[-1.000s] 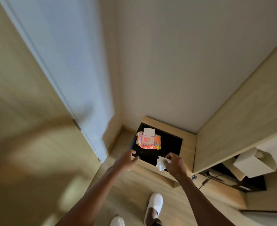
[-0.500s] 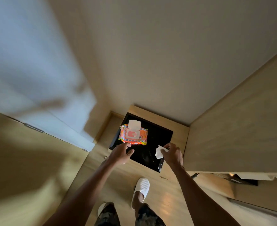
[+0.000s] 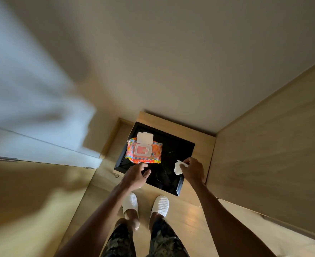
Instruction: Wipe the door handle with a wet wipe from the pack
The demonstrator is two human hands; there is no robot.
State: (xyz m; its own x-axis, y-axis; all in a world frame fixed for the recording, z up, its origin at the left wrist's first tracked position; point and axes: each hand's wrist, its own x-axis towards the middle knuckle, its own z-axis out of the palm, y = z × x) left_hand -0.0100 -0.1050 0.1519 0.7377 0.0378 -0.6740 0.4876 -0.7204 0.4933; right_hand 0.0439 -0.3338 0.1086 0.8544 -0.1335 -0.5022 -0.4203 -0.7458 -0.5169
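An orange wet-wipe pack (image 3: 144,151) lies on a black tray (image 3: 182,145) on a low wooden stand; its white lid is flipped open. My left hand (image 3: 136,175) hovers with fingers spread just below the pack's near edge, holding nothing. My right hand (image 3: 192,170) pinches a crumpled white wipe (image 3: 178,167) over the tray's right side. The door (image 3: 23,101) is a blurred white panel at the left; no handle can be made out on it.
A wooden cabinet side (image 3: 273,145) rises on the right, a plain wall behind the stand. My feet in white slippers (image 3: 160,204) stand on the wooden floor right before the stand. A small metal ring (image 3: 117,175) lies by the stand's left corner.
The view has swung down and right, so the door slid to the left edge. My left hand has reached closer to the pack. My right hand still holds the wipe.
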